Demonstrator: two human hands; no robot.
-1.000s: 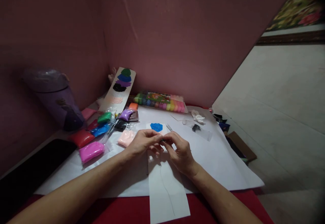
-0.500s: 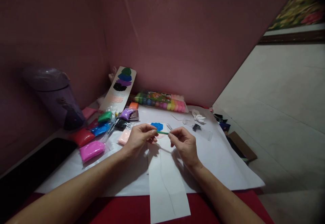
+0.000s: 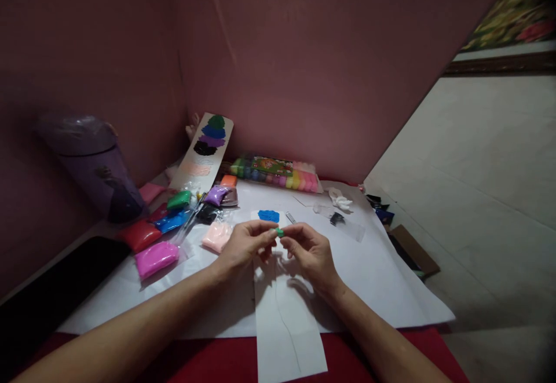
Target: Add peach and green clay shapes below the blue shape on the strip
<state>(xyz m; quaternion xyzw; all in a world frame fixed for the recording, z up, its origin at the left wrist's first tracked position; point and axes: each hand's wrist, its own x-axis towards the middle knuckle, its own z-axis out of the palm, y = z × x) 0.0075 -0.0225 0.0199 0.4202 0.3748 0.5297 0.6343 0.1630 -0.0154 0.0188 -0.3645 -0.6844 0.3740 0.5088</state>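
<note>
A small lump of green modelling clay (image 3: 280, 232) is pinched between my two hands above a white card strip. My left hand (image 3: 247, 243) grips it with thumb and forefinger, and my right hand (image 3: 310, 250) pinches its other side. The white card (image 3: 286, 325) lies below, with a thin curved pencil line down it and a patch of blue clay (image 3: 269, 216) near its far end. My fingers hide part of the card's upper half.
Clay packets lie at the left, including a pink one (image 3: 157, 259) and a peach one (image 3: 216, 236). Behind them leans a card with coloured patches (image 3: 204, 151). A multicoloured clay pack (image 3: 275, 173) sits by the wall, a purple bin (image 3: 95, 168) at far left, a black object (image 3: 65, 278) nearer.
The green clay was a thin strand stretched between my hands; now it is a short lump. My hands have come closer together, the right one moving slightly left.
</note>
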